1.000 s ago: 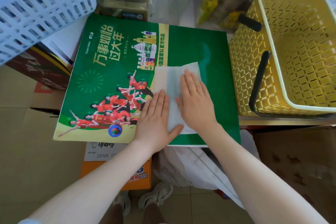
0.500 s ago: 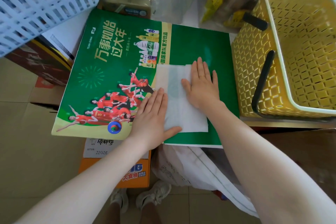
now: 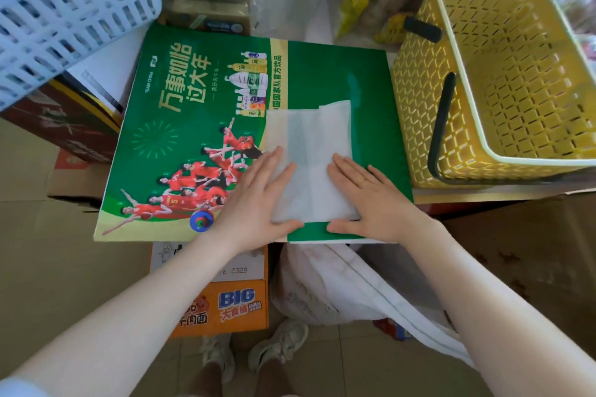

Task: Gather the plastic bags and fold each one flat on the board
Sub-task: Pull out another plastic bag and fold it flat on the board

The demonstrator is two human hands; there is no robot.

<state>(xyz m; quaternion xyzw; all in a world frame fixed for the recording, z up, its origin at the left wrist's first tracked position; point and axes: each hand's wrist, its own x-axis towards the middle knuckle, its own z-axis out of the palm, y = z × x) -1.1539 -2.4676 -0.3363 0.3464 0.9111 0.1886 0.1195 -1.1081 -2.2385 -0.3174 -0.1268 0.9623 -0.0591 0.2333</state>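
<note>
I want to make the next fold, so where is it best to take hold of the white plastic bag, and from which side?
Probably the near edge of the white plastic bag, pinched from the person's side: both thumbs already sit there, while left hand and right hand press it flat on the green board.

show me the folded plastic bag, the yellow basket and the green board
folded plastic bag [image 3: 311, 151]: head view, its bare middle between the hands
yellow basket [image 3: 419, 113]: head view, its latticed near wall
green board [image 3: 335, 71]: head view, plain green area above the bag

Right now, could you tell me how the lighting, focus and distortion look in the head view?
Head view: bright, even daylight; soft glare on the green board; the white bag and both hands stay sharp; wide-angle bending curves the yellow basket and the blurrier white crate at the edges.
</note>
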